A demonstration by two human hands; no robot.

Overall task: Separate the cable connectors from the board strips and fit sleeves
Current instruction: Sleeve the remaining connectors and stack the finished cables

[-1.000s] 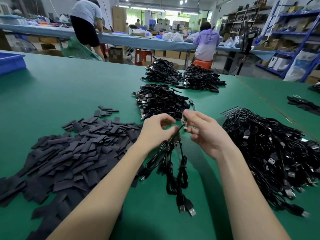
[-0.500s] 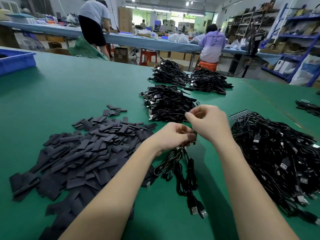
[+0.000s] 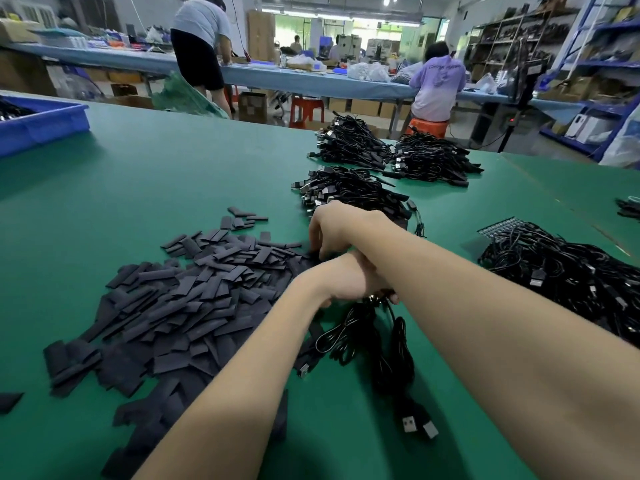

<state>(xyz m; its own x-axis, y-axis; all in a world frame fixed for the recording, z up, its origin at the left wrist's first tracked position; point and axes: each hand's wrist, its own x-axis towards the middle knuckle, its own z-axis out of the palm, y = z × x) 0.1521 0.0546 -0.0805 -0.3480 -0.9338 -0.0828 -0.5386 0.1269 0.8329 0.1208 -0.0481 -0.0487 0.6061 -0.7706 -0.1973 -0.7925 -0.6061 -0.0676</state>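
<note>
We are partway through the job, and by our reading nearer the start than the end. Our left hand (image 3: pixel 346 280) grips a small bunch of cables (image 3: pixel 377 344) at their upper ends, fingers curled round them just above the table (image 3: pixel 173 174); the cables hang down and trail onto the green surface, their USB plugs (image 3: pixel 419 424) lying nearest us. Our right hand (image 3: pixel 332 226) crosses over the left wrist and reaches down to the near edge of the sleeve pile (image 3: pixel 180 306), fingers bent toward the black pieces. Whether it already pinches a sleeve we cannot tell, since the fingertips are hidden behind the hand.

Three tidy bundles of cables (image 3: pixel 349 192) lie further back on the table, which we judge to be finished work. To our right sits a large loose heap of cables (image 3: pixel 571 271), with a board strip (image 3: pixel 498 226) showing at its far edge, so many connectors probably wait to be separated. The sleeve pile is large too. What is left for the bunch in hand appears to be fitting its sleeves.
</note>
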